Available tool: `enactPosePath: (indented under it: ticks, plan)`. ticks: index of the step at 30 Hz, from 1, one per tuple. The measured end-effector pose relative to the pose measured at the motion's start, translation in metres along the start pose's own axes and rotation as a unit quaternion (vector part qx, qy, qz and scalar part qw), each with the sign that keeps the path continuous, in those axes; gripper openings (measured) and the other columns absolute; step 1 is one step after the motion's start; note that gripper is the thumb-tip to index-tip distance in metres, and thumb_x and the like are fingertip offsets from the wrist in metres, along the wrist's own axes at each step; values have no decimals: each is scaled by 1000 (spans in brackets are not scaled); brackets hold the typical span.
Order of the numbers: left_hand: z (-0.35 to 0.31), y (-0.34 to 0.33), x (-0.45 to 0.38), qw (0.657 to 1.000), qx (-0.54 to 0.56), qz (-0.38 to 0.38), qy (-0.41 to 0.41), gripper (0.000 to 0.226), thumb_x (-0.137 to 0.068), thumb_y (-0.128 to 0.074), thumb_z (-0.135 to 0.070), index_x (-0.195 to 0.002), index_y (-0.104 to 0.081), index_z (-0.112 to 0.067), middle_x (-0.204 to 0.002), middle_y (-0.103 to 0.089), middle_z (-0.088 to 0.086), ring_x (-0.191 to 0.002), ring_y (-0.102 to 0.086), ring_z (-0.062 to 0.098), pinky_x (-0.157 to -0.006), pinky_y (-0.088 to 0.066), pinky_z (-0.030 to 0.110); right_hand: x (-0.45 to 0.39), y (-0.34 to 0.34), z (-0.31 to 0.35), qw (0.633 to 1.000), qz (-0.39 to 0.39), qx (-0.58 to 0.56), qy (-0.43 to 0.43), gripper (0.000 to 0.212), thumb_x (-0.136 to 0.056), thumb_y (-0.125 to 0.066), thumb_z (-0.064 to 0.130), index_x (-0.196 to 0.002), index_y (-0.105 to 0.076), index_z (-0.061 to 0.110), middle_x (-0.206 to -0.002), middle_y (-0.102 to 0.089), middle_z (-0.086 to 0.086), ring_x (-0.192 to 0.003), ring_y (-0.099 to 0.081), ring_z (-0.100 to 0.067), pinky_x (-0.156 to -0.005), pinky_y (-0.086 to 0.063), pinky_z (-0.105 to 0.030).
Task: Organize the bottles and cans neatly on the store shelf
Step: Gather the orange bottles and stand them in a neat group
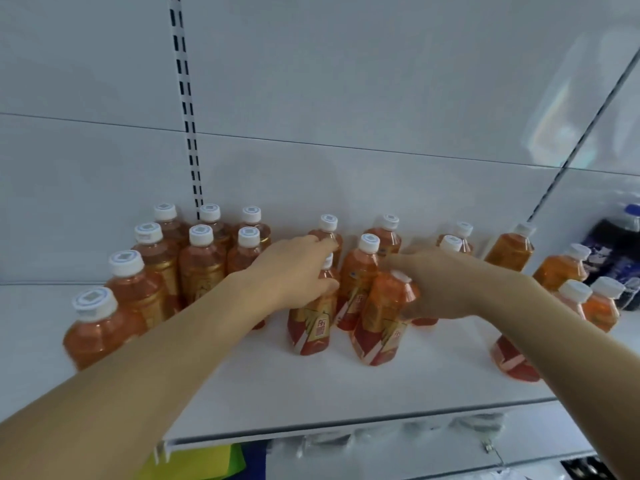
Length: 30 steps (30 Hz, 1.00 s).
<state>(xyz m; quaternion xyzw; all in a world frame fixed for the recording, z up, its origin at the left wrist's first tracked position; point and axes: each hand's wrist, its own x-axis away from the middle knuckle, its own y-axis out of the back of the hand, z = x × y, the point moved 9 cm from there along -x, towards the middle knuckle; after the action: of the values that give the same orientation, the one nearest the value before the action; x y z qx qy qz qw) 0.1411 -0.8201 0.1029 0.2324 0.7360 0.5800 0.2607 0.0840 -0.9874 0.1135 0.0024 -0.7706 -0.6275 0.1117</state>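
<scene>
While both my hands are up on the white shelf [242, 393], I can see lots of orange bottles with white caps. My left hand [294, 271] has its fingers curled round one bottle [311, 323] near the middle of the shelf. My right hand [440, 282] is wrapped round the next bottle [381, 327], just to the right of the first one, and this bottle leans a bit to the left. The two bottles stand very close, almost touching. On the left there is a neat group of bottles [194, 261] in rows that run from near to far. On the right, more bottles [568, 282] stand loose and spread out, and one dark bottle [613, 251] sits far right. I think I am moving the middle two into line with the neat group. Things could go wrong here. The tilted bottle could tip and knock the ones behind it. My arms could bump the near left bottle [100, 327] or the one under my right arm [512, 358], and push them off the front edge.
</scene>
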Motion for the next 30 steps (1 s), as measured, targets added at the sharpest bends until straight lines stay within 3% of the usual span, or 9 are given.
enactPosePath:
  ticks: [4, 7, 12, 15, 19, 25, 28, 30]
  plan:
    - [-2, -1, 6, 1000, -17, 9, 8, 85, -93, -72, -53, -163, -31, -28, -148, -47, -4, -130, -55, 25, -97, -48, 38, -1, 0, 1, 999, -29, 3, 39, 74, -86, -77, 59, -148, -44, 39, -125, -57, 11, -104, -53, -13, -86, -47, -32]
    - [-1, 1, 14, 1000, -26, -1, 9, 78, -93, -74, -49, -158, -39, -22, -142, -49, -2, -124, -57, 24, -92, -49, 37, 1, 6, 16, 996, -43, -1, 77, 71, -83, -73, 67, -144, -44, 44, -119, -57, 13, -102, -56, -13, -84, -48, -34]
    - [24, 7, 41, 998, -57, 27, 24, 81, -91, -75, -53, -157, -40, -21, -137, -49, -3, -121, -56, 22, -95, -53, 43, -8, 19, 59, 987, -96, 14, 126, 69, -86, -70, 68, -144, -46, 38, -119, -60, 12, -96, -59, -13, -79, -52, -32]
    - [43, 16, 61, 995, -93, 36, 21, 83, -89, -73, -57, -157, -40, -24, -141, -50, -6, -126, -56, 21, -96, -53, 45, -15, 25, 85, 985, -113, -9, 133, 73, -88, -71, 66, -147, -46, 32, -110, -56, 11, -92, -54, -15, -76, -45, -31]
    - [66, 28, 84, 993, -107, 44, 24, 84, -89, -75, -56, -159, -39, -25, -140, -50, -8, -125, -54, 17, -93, -49, 34, -27, 29, 123, 977, -150, -45, 143, 79, -86, -69, 71, -151, -44, 34, -125, -64, 7, -104, -62, -18, -85, -54, -36]
    - [98, 35, 106, 987, -150, 49, 37, 71, -90, -72, -51, -149, -46, -22, -129, -52, -4, -116, -59, 23, -89, -55, 46, -37, 32, 176, 972, -173, -55, 147, 94, -89, -75, 59, -164, -25, 32, -126, -58, 4, -95, -56, -19, -75, -42, -31]
    - [101, 38, 110, 985, -168, 31, 21, 73, -88, -73, -53, -148, -46, -21, -133, -52, -3, -124, -54, 21, -92, -55, 45, -37, 25, 188, 973, -175, -36, 144, 102, -87, -80, 51, -165, -19, 28, -126, -51, 0, -108, -59, -25, -78, -38, -30]
    - [103, 36, 110, 985, -173, 20, 12, 76, -86, -77, -52, -147, -46, -19, -135, -51, -1, -126, -53, 22, -93, -55, 45, -37, 25, 188, 976, -176, -48, 123, 103, -87, -81, 50, -165, -18, 29, -128, -52, 0, -110, -59, -26, -80, -44, -32]
